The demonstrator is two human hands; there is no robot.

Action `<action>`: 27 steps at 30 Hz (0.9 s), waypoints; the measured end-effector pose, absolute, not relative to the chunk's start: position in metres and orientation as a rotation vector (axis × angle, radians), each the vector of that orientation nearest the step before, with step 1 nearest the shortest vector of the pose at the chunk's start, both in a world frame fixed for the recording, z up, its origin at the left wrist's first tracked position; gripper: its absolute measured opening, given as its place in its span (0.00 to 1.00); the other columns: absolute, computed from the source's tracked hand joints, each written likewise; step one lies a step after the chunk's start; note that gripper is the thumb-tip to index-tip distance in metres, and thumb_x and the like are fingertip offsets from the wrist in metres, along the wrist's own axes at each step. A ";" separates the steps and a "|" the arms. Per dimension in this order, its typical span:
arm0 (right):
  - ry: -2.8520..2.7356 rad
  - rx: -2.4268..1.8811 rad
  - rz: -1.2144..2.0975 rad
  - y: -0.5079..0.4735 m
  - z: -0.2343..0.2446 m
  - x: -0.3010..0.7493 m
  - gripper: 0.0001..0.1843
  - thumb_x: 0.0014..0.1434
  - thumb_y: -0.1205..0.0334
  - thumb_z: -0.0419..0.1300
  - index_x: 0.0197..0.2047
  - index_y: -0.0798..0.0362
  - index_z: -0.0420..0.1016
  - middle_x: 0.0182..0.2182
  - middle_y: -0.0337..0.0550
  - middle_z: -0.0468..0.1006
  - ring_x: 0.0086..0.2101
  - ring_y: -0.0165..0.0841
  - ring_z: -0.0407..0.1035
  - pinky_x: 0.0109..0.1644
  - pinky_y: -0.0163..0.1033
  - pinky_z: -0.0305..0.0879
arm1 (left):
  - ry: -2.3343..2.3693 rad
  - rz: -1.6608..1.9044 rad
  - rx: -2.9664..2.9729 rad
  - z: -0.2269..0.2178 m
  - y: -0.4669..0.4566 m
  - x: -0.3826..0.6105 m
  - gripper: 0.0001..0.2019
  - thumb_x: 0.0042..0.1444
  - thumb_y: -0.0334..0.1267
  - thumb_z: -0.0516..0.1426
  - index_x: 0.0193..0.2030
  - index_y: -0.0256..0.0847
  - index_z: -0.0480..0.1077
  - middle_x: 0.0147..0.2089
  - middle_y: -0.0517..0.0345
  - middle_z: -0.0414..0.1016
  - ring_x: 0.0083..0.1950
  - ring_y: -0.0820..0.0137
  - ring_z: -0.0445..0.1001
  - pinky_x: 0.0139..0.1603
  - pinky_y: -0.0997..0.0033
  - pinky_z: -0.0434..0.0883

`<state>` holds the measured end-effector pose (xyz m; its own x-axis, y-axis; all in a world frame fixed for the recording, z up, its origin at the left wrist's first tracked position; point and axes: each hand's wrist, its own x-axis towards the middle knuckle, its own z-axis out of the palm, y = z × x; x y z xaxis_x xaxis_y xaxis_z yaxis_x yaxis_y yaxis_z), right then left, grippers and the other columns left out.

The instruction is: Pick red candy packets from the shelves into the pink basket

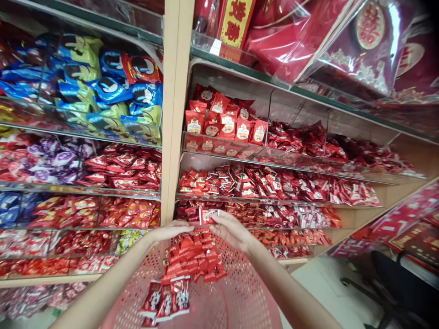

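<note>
My right hand (231, 230) pinches a small red packet (208, 216) at its fingertips, just in front of a shelf of similar packets. My left hand (169, 231) lies flat beside it, its fingertips close to that packet, and shows nothing held. Below both hands, a heap of red sweet packets (192, 256) rests in a pink perforated plastic basket (236, 306). Several larger red-and-white packets (171, 297) lie at the heap's near side. My forearms hide parts of the basket rim.
A cream wooden upright (174, 105) divides tiered shelves (274, 171) of red packets, with blue-and-green bags (92, 77) at upper left. Red gift goods in plastic (308, 41) fill the top right. A dark chair (387, 283) stands on the tiled floor (325, 288) at lower right.
</note>
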<state>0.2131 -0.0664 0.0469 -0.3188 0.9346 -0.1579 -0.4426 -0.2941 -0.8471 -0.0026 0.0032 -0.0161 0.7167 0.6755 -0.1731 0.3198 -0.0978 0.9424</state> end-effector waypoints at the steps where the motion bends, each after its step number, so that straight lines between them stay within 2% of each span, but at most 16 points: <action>1: -0.839 -0.851 1.823 -0.073 0.038 0.208 0.12 0.47 0.63 0.67 0.36 0.55 0.73 0.34 0.38 0.75 0.34 0.24 0.70 0.44 0.31 0.65 | 0.791 0.368 1.690 -0.017 0.004 -0.002 0.22 0.51 0.55 0.53 0.40 0.37 0.72 0.41 0.58 0.73 0.44 0.66 0.67 0.46 0.71 0.62; 4: -0.767 -0.948 1.923 -0.092 0.013 0.194 0.16 0.43 0.63 0.69 0.37 0.54 0.73 0.34 0.37 0.75 0.36 0.26 0.70 0.45 0.34 0.65 | 0.817 0.369 1.742 -0.016 0.003 -0.002 0.22 0.51 0.55 0.53 0.38 0.37 0.72 0.39 0.59 0.73 0.43 0.66 0.67 0.46 0.71 0.61; 9: -0.786 -1.261 1.960 -0.111 -0.023 0.177 0.20 0.33 0.62 0.72 0.31 0.57 0.72 0.26 0.36 0.74 0.26 0.25 0.67 0.31 0.32 0.61 | 0.842 0.343 1.808 -0.010 0.000 -0.003 0.21 0.53 0.55 0.51 0.36 0.38 0.72 0.38 0.59 0.71 0.42 0.67 0.66 0.44 0.72 0.61; 12: -0.754 -1.365 1.991 -0.117 -0.037 0.170 0.22 0.29 0.62 0.72 0.29 0.56 0.70 0.24 0.35 0.73 0.25 0.25 0.67 0.32 0.33 0.61 | 0.822 0.338 1.832 -0.010 0.000 -0.003 0.21 0.53 0.55 0.51 0.35 0.38 0.72 0.38 0.59 0.72 0.42 0.68 0.66 0.44 0.72 0.60; 18: -0.796 -1.467 2.059 -0.135 -0.049 0.145 0.32 0.26 0.68 0.70 0.37 0.52 0.63 0.23 0.31 0.72 0.25 0.29 0.68 0.35 0.40 0.65 | 0.823 0.324 1.840 -0.013 0.002 -0.003 0.22 0.52 0.56 0.51 0.37 0.38 0.72 0.39 0.59 0.73 0.43 0.68 0.66 0.45 0.73 0.61; 20: -0.870 -1.520 2.035 -0.140 -0.052 0.132 0.29 0.28 0.69 0.69 0.36 0.52 0.64 0.23 0.29 0.70 0.24 0.27 0.67 0.34 0.40 0.65 | 0.815 0.321 1.842 -0.013 0.003 -0.003 0.22 0.52 0.56 0.51 0.37 0.38 0.72 0.39 0.59 0.73 0.43 0.67 0.66 0.45 0.73 0.61; 24: -0.894 -1.496 2.032 -0.143 -0.060 0.104 0.17 0.33 0.67 0.68 0.27 0.55 0.66 0.22 0.32 0.69 0.25 0.27 0.66 0.33 0.38 0.66 | 0.814 0.327 1.846 -0.014 0.003 -0.003 0.22 0.52 0.56 0.51 0.35 0.38 0.72 0.38 0.59 0.73 0.42 0.67 0.67 0.45 0.72 0.60; 27: -0.814 -1.478 1.982 -0.141 -0.067 0.086 0.15 0.35 0.69 0.67 0.26 0.55 0.66 0.22 0.31 0.69 0.24 0.27 0.67 0.32 0.38 0.67 | 0.829 0.334 1.830 -0.016 0.003 -0.003 0.21 0.52 0.56 0.52 0.34 0.38 0.72 0.37 0.60 0.72 0.42 0.67 0.67 0.45 0.71 0.61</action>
<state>0.0862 -0.1412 -0.0671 -0.2594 0.7207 -0.6428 -0.0608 -0.6765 -0.7339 -0.0034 0.0028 -0.0156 0.7208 0.6767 -0.1504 0.3839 -0.2090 0.8994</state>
